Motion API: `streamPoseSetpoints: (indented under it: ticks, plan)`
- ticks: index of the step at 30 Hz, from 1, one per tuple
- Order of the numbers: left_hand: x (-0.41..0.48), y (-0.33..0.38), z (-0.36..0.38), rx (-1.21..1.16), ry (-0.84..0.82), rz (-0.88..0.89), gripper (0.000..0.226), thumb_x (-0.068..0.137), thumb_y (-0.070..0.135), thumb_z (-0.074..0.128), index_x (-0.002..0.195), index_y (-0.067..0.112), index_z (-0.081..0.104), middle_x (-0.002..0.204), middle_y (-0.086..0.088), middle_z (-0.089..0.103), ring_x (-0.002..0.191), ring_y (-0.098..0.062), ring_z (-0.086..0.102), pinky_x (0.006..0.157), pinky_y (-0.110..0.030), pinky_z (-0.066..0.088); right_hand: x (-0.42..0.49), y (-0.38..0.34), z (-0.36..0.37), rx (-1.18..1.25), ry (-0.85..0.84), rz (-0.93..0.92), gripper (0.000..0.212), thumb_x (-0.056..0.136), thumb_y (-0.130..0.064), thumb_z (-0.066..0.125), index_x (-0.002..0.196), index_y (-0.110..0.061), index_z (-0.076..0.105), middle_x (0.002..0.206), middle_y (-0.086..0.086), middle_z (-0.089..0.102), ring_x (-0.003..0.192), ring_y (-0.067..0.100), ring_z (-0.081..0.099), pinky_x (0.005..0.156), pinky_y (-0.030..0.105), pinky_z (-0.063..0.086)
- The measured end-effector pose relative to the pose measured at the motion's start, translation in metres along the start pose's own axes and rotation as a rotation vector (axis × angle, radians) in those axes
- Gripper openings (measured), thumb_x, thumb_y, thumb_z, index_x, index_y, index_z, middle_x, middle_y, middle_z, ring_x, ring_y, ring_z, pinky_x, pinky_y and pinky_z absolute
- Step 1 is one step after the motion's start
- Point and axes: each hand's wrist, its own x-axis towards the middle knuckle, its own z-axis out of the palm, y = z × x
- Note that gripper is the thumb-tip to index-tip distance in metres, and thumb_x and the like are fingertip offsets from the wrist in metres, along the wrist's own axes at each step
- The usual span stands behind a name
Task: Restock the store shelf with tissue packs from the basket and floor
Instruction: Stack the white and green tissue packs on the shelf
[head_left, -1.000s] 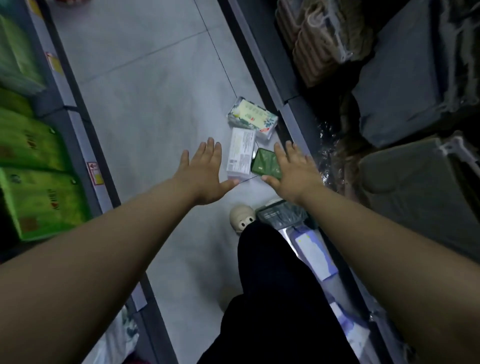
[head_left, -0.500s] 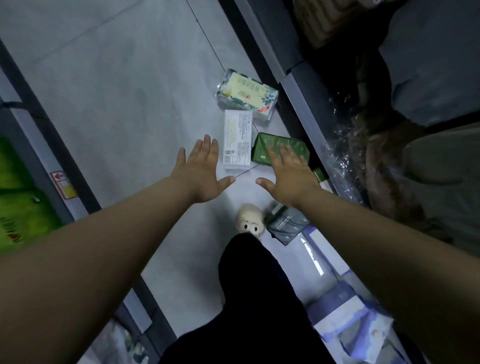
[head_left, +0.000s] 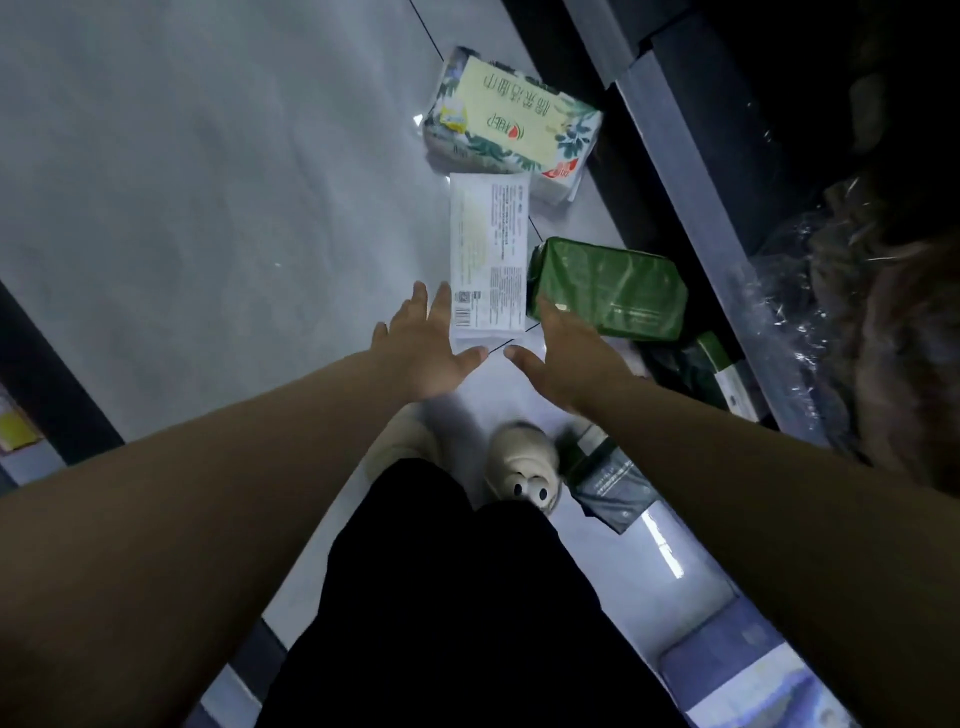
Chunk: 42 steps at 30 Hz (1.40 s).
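From the head view, three tissue packs lie on the grey floor beside the bottom shelf edge on the right: a yellow leafy pack farthest away, a white pack just below it, and a green pack right of the white one. The left hand reaches out with fingers straight and spread at the white pack's near left corner, holding nothing. The right hand is also flat and empty, its fingertips at the green pack's near corner; whether either touches I cannot tell. A dark grey pack lies beside a pale shoe
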Motion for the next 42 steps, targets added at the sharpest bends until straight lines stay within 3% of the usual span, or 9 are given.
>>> streamPoseSetpoints:
  ticks: [6,9,12,18,22,28,34,39,42]
  plan:
    - [0.081,-0.021,0.029,-0.509,0.018,-0.024,0.077,0.072,0.054,0.059,0.139,0.026,0.035,0.135,-0.001,0.051,0.122,-0.023,0.053,0.099,-0.043,0.049,0.073,-0.009,0.036,0.618,0.044,0.344,0.056,0.098,-0.037,0.052,0.138,0.001,0.042,0.137,0.013,0.052,0.126,0.03,0.05,0.085,0.025,0.036]
    - [0.099,-0.023,0.034,-0.705,-0.005,-0.028,0.074,0.086,0.025,0.067,0.147,0.019,0.027,0.135,0.003,0.048,0.123,-0.017,0.05,0.1,-0.031,0.044,0.102,-0.012,0.052,0.962,0.111,0.466,0.034,0.098,-0.025,0.053,0.121,-0.002,0.044,0.113,0.0,0.052,0.107,0.023,0.055,0.085,0.028,0.043]
    - [0.109,-0.024,0.045,-0.774,0.024,-0.154,0.107,0.076,0.042,0.077,0.154,0.027,0.006,0.147,-0.007,0.035,0.134,-0.028,0.04,0.11,-0.044,0.037,0.107,-0.02,0.067,1.057,0.269,0.527,0.026,0.09,-0.022,0.054,0.108,-0.013,0.038,0.089,0.002,0.049,0.074,0.017,0.048,0.064,0.026,0.04]
    - [0.096,-0.049,0.051,-0.65,0.102,-0.29,0.129,0.056,0.058,0.085,0.154,0.027,0.006,0.139,-0.014,0.037,0.129,-0.033,0.04,0.107,-0.05,0.039,0.087,-0.045,0.079,1.201,0.199,0.383,0.019,0.085,-0.025,0.046,0.091,-0.009,0.055,0.07,0.005,0.057,0.058,0.015,0.049,0.054,0.027,0.039]
    - [0.088,-0.073,0.04,-0.807,0.046,-0.269,0.124,0.041,0.066,0.077,0.146,0.032,0.022,0.13,-0.004,0.049,0.119,-0.026,0.051,0.097,-0.045,0.05,0.089,-0.057,0.069,1.107,0.195,0.335,0.021,0.094,-0.004,0.043,0.097,-0.006,0.064,0.074,0.005,0.058,0.055,0.013,0.051,0.05,0.021,0.041]
    - [0.072,-0.098,0.003,-1.286,-0.102,-0.247,0.065,0.078,0.038,0.069,0.137,0.023,0.045,0.121,-0.002,0.065,0.106,-0.025,0.064,0.087,-0.039,0.054,0.114,-0.078,0.025,0.768,0.287,0.24,0.024,0.096,-0.023,0.053,0.116,-0.012,0.058,0.104,0.002,0.058,0.077,0.009,0.054,0.069,0.026,0.047]
    - [0.034,-0.094,-0.016,-1.809,-0.113,-0.266,0.053,0.079,0.03,0.066,0.13,0.018,0.056,0.132,-0.011,0.061,0.123,-0.033,0.055,0.104,-0.047,0.041,0.099,-0.103,-0.009,1.055,0.095,0.508,0.09,0.082,-0.065,0.059,0.151,-0.017,0.026,0.151,0.005,0.036,0.128,0.031,0.043,0.102,0.052,0.041]
    - [-0.006,-0.061,-0.049,-1.965,0.054,-0.196,0.082,0.06,0.035,0.077,0.137,0.029,0.047,0.13,-0.004,0.063,0.115,-0.028,0.063,0.101,-0.048,0.046,0.044,-0.151,-0.008,1.44,-0.269,0.401,0.093,0.066,-0.075,0.066,0.138,-0.021,0.045,0.136,0.003,0.053,0.12,0.033,0.057,0.09,0.053,0.05]
    - [-0.038,-0.039,-0.075,-1.892,0.141,-0.191,0.073,0.071,0.026,0.072,0.136,0.028,0.038,0.123,-0.004,0.066,0.089,-0.015,0.073,0.077,-0.029,0.057,0.019,-0.177,-0.021,1.449,-0.209,0.342,0.102,0.045,-0.065,0.084,0.133,-0.028,0.046,0.13,0.007,0.061,0.106,0.027,0.068,0.082,0.049,0.056]
